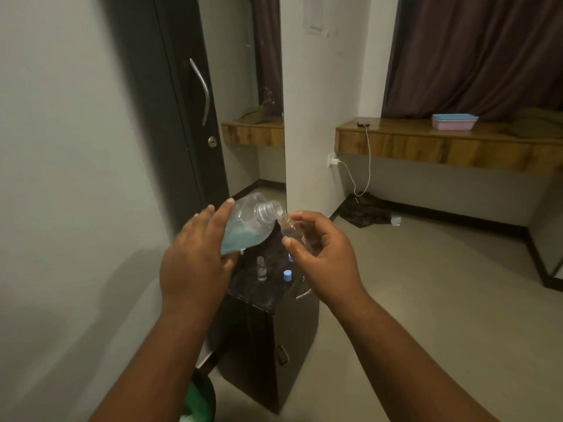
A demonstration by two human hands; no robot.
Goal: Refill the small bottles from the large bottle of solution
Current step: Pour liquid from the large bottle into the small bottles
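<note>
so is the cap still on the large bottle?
No, the large bottle in the left hand shows a bare, open threaded neck tipped toward the small bottle.

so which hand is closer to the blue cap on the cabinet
Right. The right hand holds a small bottle just above and right of the blue cap. The left hand tilts the large bottle farther off, up and left.

large bottle [246, 225]: 1 | small bottles [291, 229] [261, 268]: 2 | blue caps [287, 274]: perhaps 2
</note>
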